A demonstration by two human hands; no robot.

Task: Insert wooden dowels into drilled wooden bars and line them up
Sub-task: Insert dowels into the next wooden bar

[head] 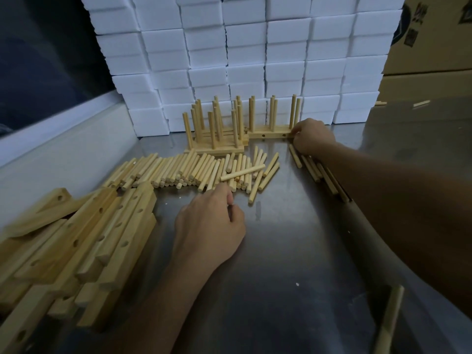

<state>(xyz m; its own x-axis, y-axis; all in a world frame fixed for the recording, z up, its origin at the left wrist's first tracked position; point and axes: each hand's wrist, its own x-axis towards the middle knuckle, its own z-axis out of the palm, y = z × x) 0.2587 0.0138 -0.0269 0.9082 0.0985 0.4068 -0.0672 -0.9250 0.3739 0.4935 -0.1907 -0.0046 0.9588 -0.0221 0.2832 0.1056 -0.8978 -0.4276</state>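
Head view, the only one: the left hand (pixel 209 221) lay on the steel table (pixel 293 264), fingers curled, thumb and forefinger pinching the near end of a single dowel (pixel 242 172) that rested across the loose dowel heap (pixel 184 169). That dowel's long axis ran from the hand up and to the right, nearly crosswise to the heap beneath it. The right hand (pixel 313 136) was farther off, at the back, fingers closed on the right end of a drilled bar (pixel 269 134) that already carried upright dowels; a few spare dowels (pixel 316 169) lay under its forearm. Finished bars (pixel 217 141) stood just left of the held bar, against the white foam blocks (pixel 255 60). Undrilled-looking stock, in fact holed blank bars (pixel 89 238), lay piled left of the left hand. Judgement: the held bar lay ahead and right of the left hand, so the pinched dowel must travel that way and be stood upright.
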